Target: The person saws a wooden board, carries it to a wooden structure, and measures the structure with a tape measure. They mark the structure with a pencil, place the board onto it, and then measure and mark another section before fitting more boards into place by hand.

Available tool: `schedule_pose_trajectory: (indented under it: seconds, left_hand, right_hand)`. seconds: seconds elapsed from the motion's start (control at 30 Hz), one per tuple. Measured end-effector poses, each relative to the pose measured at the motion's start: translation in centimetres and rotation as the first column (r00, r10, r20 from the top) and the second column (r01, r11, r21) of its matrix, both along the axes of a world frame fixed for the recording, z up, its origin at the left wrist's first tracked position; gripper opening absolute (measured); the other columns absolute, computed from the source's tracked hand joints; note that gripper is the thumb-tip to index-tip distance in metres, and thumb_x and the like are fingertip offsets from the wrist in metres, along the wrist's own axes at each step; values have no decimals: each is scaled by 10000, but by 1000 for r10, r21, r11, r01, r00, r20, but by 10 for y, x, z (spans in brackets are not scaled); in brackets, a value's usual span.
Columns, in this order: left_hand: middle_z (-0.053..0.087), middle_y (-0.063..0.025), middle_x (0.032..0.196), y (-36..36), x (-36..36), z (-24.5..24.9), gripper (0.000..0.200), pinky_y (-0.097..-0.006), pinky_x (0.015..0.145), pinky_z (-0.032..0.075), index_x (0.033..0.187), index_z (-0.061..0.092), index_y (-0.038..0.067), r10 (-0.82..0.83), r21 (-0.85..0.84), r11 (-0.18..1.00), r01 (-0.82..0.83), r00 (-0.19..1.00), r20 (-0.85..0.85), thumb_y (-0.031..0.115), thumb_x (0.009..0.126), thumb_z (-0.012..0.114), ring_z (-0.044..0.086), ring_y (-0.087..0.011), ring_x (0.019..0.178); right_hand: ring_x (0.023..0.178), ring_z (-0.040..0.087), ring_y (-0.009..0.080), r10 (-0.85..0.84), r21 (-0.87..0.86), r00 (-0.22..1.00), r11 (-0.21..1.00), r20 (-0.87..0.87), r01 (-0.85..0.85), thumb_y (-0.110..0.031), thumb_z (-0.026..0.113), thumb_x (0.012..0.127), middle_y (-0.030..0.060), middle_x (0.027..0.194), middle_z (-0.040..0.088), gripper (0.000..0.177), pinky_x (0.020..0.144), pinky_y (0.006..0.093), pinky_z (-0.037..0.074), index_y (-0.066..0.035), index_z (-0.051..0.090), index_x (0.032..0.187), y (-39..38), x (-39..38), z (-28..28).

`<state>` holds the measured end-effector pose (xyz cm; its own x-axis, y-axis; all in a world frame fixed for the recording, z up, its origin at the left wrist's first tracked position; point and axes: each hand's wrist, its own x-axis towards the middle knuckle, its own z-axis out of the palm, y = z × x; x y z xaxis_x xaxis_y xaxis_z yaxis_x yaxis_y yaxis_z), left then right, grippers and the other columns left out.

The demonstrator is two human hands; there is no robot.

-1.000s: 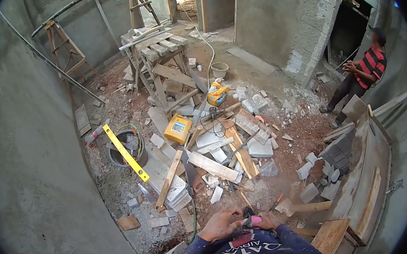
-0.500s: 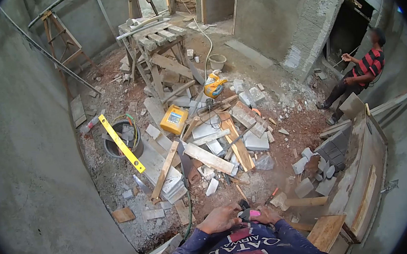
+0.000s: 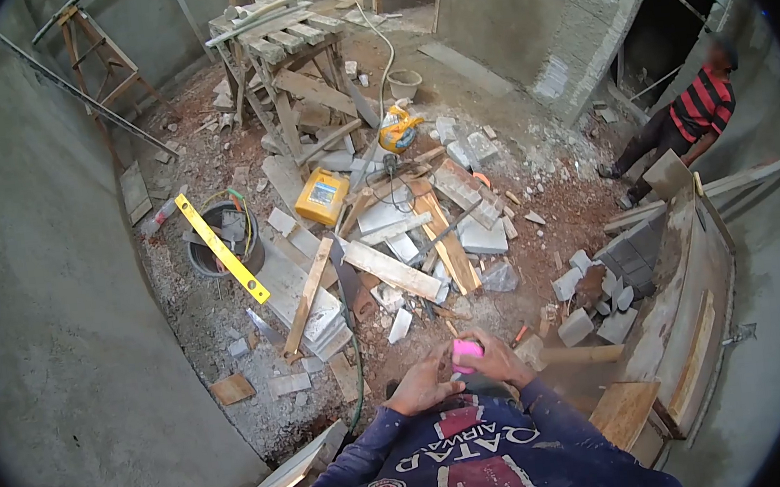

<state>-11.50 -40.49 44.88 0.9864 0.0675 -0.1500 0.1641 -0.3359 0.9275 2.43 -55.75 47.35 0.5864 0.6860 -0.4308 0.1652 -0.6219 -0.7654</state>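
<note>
Close to the front of my shirt, at the lower middle, both hands are together. The right hand (image 3: 500, 359) has its fingers wrapped round a small bright pink object (image 3: 466, 355). My left hand (image 3: 420, 387) is just left of it, with curled fingers near the pink object's lower side; whether they hold any part of it is too small to tell. Beyond the hands lie a handsaw (image 3: 354, 290), wooden boards (image 3: 308, 295) and pale slabs (image 3: 399, 325) on the rubble.
A yellow spirit level (image 3: 221, 249) rests across a black bucket (image 3: 252, 256). Further off are a yellow jerrycan (image 3: 322, 196) and a wooden workbench (image 3: 278, 41). A person in a striped shirt (image 3: 701, 104) stands at the right, near a wooden formwork panel (image 3: 675, 328).
Both hands have risen slightly, and more of the pink object shows. The person at the right has lowered an arm and turned. The whole view has shifted a little.
</note>
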Motion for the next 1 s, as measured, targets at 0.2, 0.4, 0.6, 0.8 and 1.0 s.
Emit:
schedule_pose_trajectory:
  seconds: [0.2, 0.4, 0.6, 0.8, 1.0]
  left_hand:
    - [631, -190, 1119, 5, 6, 22, 726, -385, 890, 505, 1317, 470, 2, 205, -155, 967, -203, 979, -7, 240, 704, 779, 634, -307, 1041]
    - [554, -251, 1252, -4, -4, -2, 803, -405, 958, 456, 1387, 368, 12, 199, -97, 974, -204, 978, -59, 208, 703, 740, 572, -376, 1146]
    - [477, -273, 1348, -13, 1, 2, 924, -387, 1037, 406, 1443, 270, 25, 163, -267, 941, -207, 971, -177, 274, 705, 768, 505, -371, 1260]
    - [561, -216, 1256, 3, 20, 3, 878, -377, 948, 463, 1409, 356, 48, 102, -301, 927, -225, 922, -374, 296, 690, 795, 601, -327, 1123]
    - [608, -238, 1152, 8, 33, -9, 793, -419, 941, 462, 1342, 425, 47, 243, -245, 891, -382, 858, -453, 369, 710, 777, 607, -385, 1096]
  right_hand:
    - [1061, 626, 256, -50, 106, 995, 993, -90, 60, -424, 700, 855, 184, 1155, 642, 588, 908, 374, 487, -39, 531, 1265, 21, -20, 5]
    - [845, 643, 114, -34, 111, 968, 992, -248, 63, -262, 645, 927, 78, 930, 681, 439, 678, 258, 502, -29, 486, 1263, 8, -24, -3]
    - [750, 608, 70, -40, 93, 897, 992, -441, 90, -260, 654, 926, 49, 821, 678, 329, 622, 225, 453, -57, 534, 1155, 2, -14, -8]
    - [685, 580, 74, 39, 41, 869, 999, -494, -21, -295, 683, 899, 34, 758, 641, 296, 608, 250, 445, -64, 562, 1038, 18, 9, -19]
    - [745, 603, 115, 258, 23, 818, 958, -514, -287, -384, 662, 899, 43, 782, 603, 338, 636, 285, 452, -50, 619, 895, 56, 66, -40]
